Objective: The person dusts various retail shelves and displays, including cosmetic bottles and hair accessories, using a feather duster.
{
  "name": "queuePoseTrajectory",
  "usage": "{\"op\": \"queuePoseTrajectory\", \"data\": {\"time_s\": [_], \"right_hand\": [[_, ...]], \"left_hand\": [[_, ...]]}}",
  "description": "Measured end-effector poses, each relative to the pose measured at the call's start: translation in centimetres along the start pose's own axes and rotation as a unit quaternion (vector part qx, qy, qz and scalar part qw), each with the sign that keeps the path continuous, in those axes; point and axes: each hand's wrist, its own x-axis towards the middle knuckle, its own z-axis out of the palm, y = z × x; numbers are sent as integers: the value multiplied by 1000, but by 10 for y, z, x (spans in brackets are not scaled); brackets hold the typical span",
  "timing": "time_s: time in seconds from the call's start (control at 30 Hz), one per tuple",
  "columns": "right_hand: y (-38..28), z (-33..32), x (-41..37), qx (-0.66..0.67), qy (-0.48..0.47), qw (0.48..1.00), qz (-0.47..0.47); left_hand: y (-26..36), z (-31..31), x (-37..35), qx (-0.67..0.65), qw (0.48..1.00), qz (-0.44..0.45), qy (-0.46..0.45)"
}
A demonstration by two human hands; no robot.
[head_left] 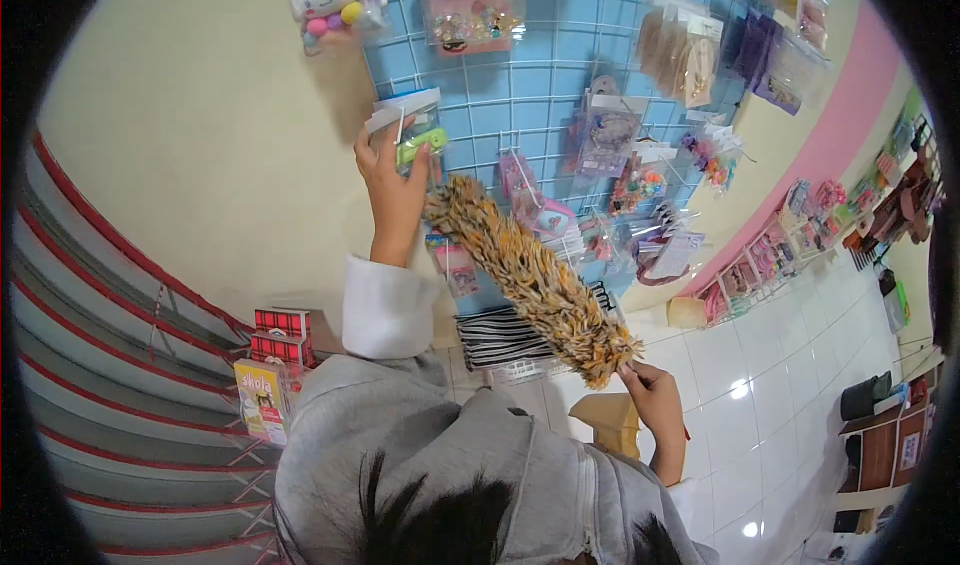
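My left hand (398, 187) is raised to the upper left of the wire rack, its fingers closed round a small clear packet with a green item (420, 146) inside. A fluffy brown and yellow duster (530, 275) slants across the lower part of the rack, its upper end close to my left hand. At the duster's lower right end, my right hand (655, 405) is closed on it; the handle is hidden.
The white wire rack (480, 95) holds hanging packets of accessories, with striped black and white goods (505, 340) below. Red plaid boxes (280, 335) and a yellow box (262, 400) stand at the left by grey, red-edged steps. White floor tiles (740, 395) lie to the right.
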Motion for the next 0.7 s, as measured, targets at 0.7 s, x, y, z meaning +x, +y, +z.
{"op": "queuePoseTrajectory", "data": {"time_s": [0.7], "right_hand": [[5,-2,-10,13,15,998,-66]], "left_hand": [[1,-11,-4,68,997,32,-7]]}}
